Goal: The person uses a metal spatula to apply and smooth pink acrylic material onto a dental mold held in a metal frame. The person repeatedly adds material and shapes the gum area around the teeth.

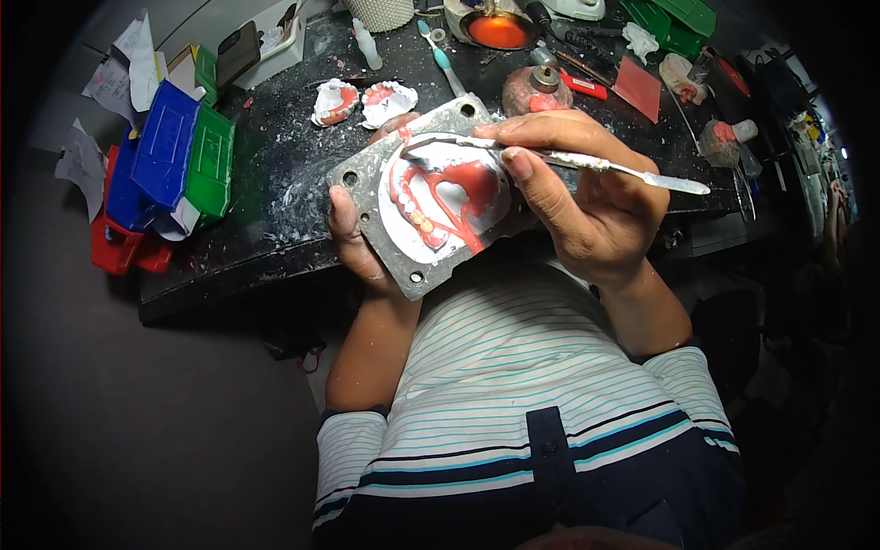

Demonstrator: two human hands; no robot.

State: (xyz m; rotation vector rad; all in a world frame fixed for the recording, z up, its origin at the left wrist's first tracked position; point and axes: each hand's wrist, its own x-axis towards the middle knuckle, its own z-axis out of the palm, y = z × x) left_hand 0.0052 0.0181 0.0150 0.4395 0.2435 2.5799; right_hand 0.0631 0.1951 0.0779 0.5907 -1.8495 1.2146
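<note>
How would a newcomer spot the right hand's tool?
At the near edge of the black workbench, the left hand holds a grey plate. Over it, the right hand pinches a slim tool. Unlike the part-teal toothbrush lying beyond, it is silvery, with a flattened end pointing right.

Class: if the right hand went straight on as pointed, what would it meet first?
Probably the round white plaster cast, with pink wax, in the grey metal plate; depth from the right hand is unclear.

Black workbench (275, 206) here, dusted white in patches, grey floor (202, 403) below its left end, shadow to its right
</note>
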